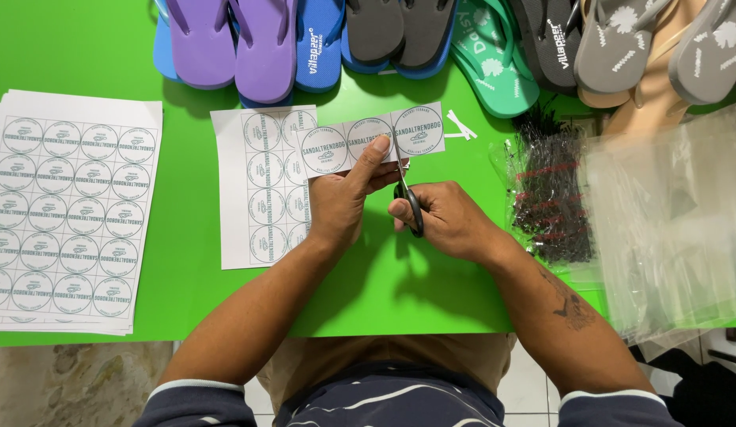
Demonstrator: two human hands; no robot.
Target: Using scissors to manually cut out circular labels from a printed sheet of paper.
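Your left hand [336,202] pinches a white paper strip of three round printed labels [373,138] between thumb and fingers [376,152], held just above the bright green desk [186,63]. Your right hand [447,221] has its fingers clenched through the black-handled scissors [410,202], blades meeting the strip's lower edge. A partly cut label sheet [257,198] lies beneath your left hand.

paper label strip [373,136]: matt | scissors [410,202]: black plastic handles | table [384,285]: smooth green | bags [668,213]: glossy clear plastic
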